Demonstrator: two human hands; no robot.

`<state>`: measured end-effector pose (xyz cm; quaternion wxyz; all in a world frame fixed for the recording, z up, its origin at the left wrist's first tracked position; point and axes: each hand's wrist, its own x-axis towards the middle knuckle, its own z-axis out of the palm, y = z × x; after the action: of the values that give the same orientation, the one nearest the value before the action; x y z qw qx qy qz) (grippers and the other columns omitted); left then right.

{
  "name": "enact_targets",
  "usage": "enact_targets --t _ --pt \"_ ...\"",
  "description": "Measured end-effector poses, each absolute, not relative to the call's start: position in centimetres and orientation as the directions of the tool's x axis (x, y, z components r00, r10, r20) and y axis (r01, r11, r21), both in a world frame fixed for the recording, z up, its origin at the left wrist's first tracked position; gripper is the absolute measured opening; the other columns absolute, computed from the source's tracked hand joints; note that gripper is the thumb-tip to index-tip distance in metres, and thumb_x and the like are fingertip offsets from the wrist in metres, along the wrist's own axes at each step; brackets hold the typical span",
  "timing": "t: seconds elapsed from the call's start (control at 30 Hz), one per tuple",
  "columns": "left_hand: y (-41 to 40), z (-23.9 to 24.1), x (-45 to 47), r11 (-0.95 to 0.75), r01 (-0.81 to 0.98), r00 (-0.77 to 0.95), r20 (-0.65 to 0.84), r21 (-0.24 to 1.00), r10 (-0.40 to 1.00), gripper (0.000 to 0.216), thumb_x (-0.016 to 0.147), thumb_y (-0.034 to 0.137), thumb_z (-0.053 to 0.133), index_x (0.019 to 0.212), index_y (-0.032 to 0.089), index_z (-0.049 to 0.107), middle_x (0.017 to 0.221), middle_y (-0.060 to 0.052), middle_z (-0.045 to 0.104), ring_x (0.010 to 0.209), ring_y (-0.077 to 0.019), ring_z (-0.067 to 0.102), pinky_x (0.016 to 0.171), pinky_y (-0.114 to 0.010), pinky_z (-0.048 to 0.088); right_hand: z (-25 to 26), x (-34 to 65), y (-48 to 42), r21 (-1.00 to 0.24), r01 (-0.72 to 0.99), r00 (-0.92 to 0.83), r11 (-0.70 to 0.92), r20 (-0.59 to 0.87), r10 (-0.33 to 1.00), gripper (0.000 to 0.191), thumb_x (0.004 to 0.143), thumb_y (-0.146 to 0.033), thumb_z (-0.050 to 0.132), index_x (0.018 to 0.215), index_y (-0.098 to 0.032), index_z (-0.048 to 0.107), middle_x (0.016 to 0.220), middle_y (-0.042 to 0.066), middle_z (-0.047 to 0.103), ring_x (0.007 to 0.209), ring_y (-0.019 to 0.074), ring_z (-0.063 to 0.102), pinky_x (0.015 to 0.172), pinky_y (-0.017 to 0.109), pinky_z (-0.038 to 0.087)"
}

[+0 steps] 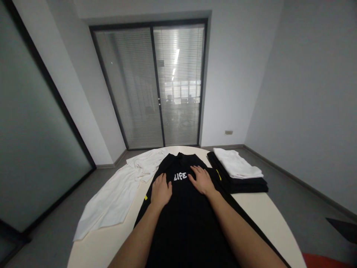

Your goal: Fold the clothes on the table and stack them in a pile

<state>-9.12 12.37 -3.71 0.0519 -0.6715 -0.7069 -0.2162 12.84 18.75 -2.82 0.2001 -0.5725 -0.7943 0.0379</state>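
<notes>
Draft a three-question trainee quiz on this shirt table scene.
1. True or false: the left hand and right hand both lie flat on the black shirt.
2. What tops the folded stack at the right? A) folded white garment B) red towel C) grey jeans
3. Fill in: the shirt's white print reads ____.
Key: 1 true; 2 A; 3 LIFE.

The black shirt (189, 219) is matt cloth, soft and smooth, with a white printed word on it; the white garment (117, 197) is thin, creased cloth; the folded stack (240, 175) is matt cloth, white over black; the table (259, 216) looks smooth with a pale, faintly satin top; the blinds (156, 89) are slatted and lightly glossy.
</notes>
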Motion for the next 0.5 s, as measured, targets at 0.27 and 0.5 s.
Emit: enact_targets --t 0.27,0.5 --pt "10.8 -3.9 -9.6 -0.026 0.973 -0.062 0.367 0.231 0.928 0.053 0.098 0.029 0.040 0.144 0.003 0.045 0.148 -0.020 0.048 0.137 -0.0282 0.045 0.114 -0.039 0.036 -2.4 14.3 15.5 -0.319 0.893 -0.204 0.316 0.338 0.919 0.047 0.103 -0.041 0.034 0.141 -0.020 0.053 0.147 0.010 0.053 0.137 0.0234 0.044 0.117 0.042 0.027" --pt "7.7 -3.7 -10.1 -0.043 0.975 -0.042 0.367 0.220 0.929 0.051 0.097 0.027 0.043 0.143 0.007 0.048 0.148 -0.018 0.049 0.134 -0.0278 0.049 0.112 -0.039 0.038 -2.8 14.2 12.4 -0.299 0.909 -0.207 0.291 0.283 0.937 0.055 0.100 -0.048 0.039 0.145 -0.020 0.049 0.152 0.008 0.047 0.146 0.0257 0.032 0.120 0.046 0.019"
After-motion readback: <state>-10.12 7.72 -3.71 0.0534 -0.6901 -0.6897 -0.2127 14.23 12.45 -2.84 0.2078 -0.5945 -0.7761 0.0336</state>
